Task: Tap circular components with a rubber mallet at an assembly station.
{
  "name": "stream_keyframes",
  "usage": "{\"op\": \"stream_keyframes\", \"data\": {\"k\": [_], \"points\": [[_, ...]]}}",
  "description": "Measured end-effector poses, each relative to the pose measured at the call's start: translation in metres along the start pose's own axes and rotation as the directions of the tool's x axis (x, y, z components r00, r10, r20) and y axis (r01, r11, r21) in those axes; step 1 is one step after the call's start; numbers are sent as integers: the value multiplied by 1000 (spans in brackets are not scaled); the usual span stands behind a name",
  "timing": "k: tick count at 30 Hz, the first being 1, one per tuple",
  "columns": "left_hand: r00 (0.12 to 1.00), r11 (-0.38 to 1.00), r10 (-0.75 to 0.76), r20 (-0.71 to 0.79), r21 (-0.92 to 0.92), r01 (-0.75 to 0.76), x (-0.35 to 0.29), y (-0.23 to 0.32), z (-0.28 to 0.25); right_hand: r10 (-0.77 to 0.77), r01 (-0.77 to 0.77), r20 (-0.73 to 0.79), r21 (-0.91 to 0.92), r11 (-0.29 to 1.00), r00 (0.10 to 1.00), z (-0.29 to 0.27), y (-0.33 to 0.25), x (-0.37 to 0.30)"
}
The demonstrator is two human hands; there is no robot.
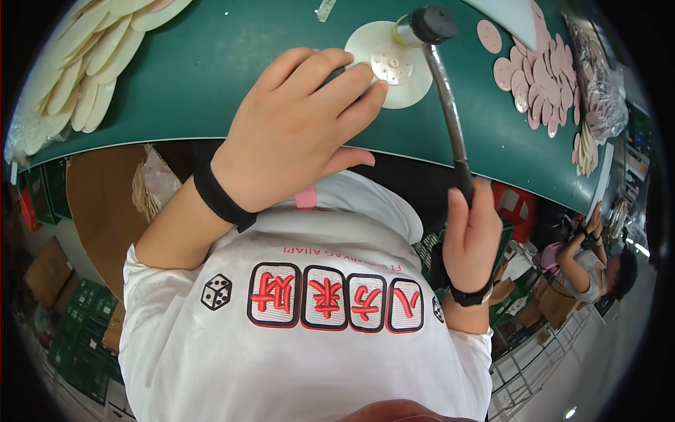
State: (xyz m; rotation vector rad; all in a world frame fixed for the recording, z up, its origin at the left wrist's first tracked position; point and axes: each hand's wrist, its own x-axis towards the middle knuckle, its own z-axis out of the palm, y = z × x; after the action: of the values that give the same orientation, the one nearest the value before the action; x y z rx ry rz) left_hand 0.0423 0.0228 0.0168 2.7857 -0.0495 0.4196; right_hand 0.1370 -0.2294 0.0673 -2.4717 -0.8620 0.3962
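Two hands work over the green bench (211,63). Left hand (295,119) lies flat, fingers pressing the white disc (394,67) so that it stays steady (near the bench edge). Right hand (471,235) is clenched around the hammer (446,84), whose black head rests at the disc. Pink discs (541,77) lie aside, within reach.

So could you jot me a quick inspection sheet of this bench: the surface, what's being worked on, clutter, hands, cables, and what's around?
Surface: green table, curved front edge.
Job's things: white disc lying flat; hammer, its dark head over the disc.
Clutter: pink discs heaped at right; cream oval pieces fanned at left.
Hands: left hand fingertips press on the white disc; right hand grips the hammer handle; both wear black wristbands.
Cables: nothing seen.
Surroundings: green crates on the floor; another person at right.
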Motion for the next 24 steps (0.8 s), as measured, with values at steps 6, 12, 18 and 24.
{"op": "stream_keyframes", "data": {"k": [6,12,18,24], "points": [[1000,1000,-11,27,1,11,-1,0,2,-17,24,79,-86,996,997,7,6,5],[1000,1000,-15,2,1,15,0,1,3,9,-6,78,-36,999,997,10,9,3],[1000,1000,-24,-9,8,24,-7,4,6,-39,37,58,35,999,998,6,2,-4],[998,1000,2,-64,8,-1,-4,1,10,-44,43,67,15,999,997,10,7,0]]}}
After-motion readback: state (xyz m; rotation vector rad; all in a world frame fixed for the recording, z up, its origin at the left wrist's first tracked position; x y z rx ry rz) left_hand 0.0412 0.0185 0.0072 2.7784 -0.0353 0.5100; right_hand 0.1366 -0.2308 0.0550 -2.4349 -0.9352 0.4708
